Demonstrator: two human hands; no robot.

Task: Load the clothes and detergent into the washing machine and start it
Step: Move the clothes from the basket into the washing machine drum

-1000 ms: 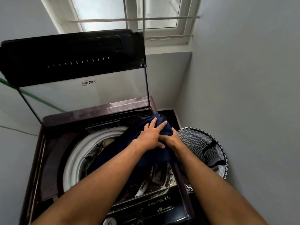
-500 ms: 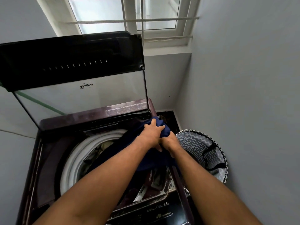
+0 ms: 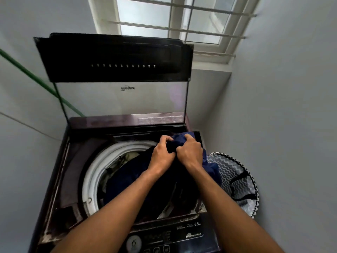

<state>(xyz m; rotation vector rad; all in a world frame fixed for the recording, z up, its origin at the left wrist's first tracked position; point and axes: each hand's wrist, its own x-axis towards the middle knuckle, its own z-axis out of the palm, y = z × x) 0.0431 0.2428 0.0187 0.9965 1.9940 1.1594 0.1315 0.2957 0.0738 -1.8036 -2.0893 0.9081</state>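
Both your forearms reach forward over the washer, converging at its rear right corner. Your left hand sits knuckles up, wrist slightly raised, fingers curled tight into a fist over a bunch of the navy garment. Your right hand is just beside it, touching or nearly touching at the knuckles, fingers likewise curled down and clenched on the same cloth. A ridge of fabric stands up between the two fists.

The garment is held at the rear right of the washer opening. Its bulk hangs from your hands and drapes down into the drum, covering the right half of the white ring. A fold spills past your right wrist over the washer's right edge, toward the basket. Pale items lie deeper in the drum at its left side; they are too dim to identify, possibly other laundry.

The lid stands upright at the rear edge, fully open. The control panel runs along the front edge beneath your forearms, partly hidden by them. The basket stands on the floor just beside the washer's right side, against the wall, chevron lining visible.
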